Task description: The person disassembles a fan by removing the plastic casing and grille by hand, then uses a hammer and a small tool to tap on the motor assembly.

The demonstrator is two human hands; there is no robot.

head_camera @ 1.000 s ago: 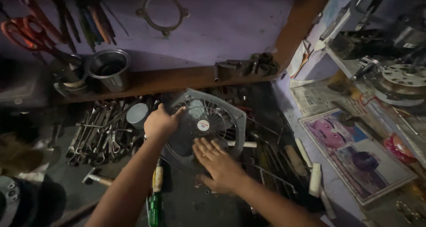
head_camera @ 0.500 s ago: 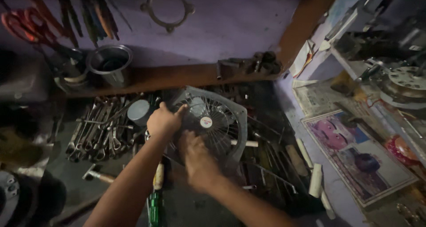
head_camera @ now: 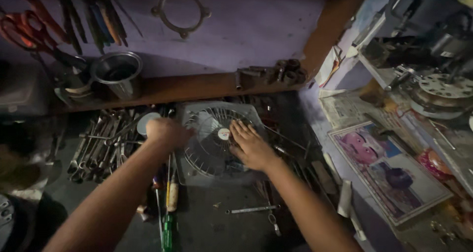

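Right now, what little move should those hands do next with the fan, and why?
Probably steady the square grey fan first. The left hand only grips its left edge, and the right hand lies flat on the wire grille, while the fan rests unevenly among spanners and screwdrivers, so it could slip.

Dark table (head_camera: 221,227) is pretty cluttered: grey fan (head_camera: 214,143) in the middle, pile of wrenches (head_camera: 98,143) on the left. Screwdrivers (head_camera: 170,207) lie in front, framed picture (head_camera: 389,173) on the right.

Dim light; purple wall (head_camera: 256,30); brown wooden shelf (head_camera: 197,87).
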